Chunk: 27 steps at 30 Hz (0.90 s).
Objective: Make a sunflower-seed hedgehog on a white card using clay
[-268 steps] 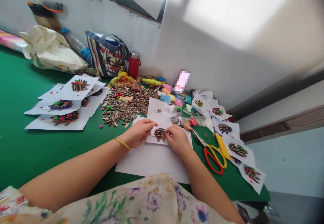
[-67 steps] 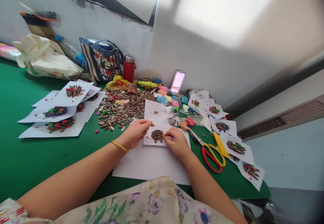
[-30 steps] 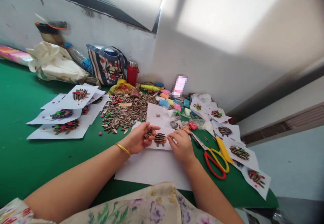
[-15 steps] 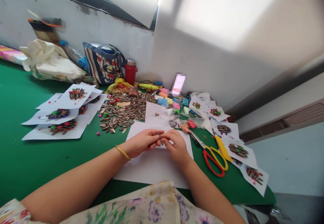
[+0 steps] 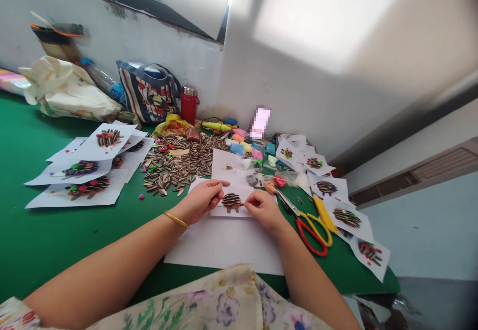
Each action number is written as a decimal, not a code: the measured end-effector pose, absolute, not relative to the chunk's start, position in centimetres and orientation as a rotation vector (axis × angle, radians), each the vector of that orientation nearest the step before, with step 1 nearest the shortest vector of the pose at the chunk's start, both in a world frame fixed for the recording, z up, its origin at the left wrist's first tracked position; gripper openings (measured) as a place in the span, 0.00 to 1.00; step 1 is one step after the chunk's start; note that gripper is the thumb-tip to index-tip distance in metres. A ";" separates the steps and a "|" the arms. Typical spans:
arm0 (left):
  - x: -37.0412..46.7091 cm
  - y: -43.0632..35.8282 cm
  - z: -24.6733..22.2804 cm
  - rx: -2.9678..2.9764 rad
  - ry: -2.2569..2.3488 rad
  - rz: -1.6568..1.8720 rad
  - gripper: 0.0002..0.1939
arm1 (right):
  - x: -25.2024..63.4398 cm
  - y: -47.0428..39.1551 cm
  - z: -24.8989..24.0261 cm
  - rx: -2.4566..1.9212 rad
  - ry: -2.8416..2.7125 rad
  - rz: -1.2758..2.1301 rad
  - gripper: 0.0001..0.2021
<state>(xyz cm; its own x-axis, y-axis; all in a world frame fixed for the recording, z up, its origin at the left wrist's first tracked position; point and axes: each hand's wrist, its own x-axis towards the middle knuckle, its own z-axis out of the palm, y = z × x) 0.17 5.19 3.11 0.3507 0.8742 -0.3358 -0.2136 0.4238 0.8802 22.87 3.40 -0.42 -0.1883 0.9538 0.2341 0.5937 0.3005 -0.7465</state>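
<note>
A small white card [image 5: 239,212] lies on larger white paper [image 5: 224,245]. On it is a hedgehog-like figure [image 5: 231,200] of striped sunflower seeds over a brownish body with grey feet. At the card's left edge is my left hand [image 5: 203,200], its index finger stretched out over the card and the other fingers bent, with nothing visible in it. My right hand [image 5: 263,208] is closed in a pinch at the figure's right side. A small dark tip, seemingly a sunflower seed [image 5: 243,204], pokes out from its fingertips; the rest is hidden.
Beyond my left hand spreads a pile of sunflower seeds [image 5: 179,165]. Scissors [image 5: 308,220] lie right of my right hand. Seed-figure cards stand in groups at left [image 5: 93,170] and right [image 5: 347,215]. Colored clay packets [image 5: 239,148], a phone [image 5: 260,122] and a red bottle [image 5: 188,106] are at the back.
My hands have moved apart from where they met over the card. The seed figure between them now shows, and my right hand has come to its right side.
</note>
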 end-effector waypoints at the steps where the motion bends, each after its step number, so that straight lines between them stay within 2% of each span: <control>1: 0.2 5.2 3.1 0.840 0.947 0.826 0.16 | 22.8 3.4 -0.5 -1.375 -1.904 0.673 0.04; 27: 0.1 5.4 2.6 0.821 0.926 0.812 0.16 | 20.8 2.8 -0.7 -1.355 -2.242 0.134 0.05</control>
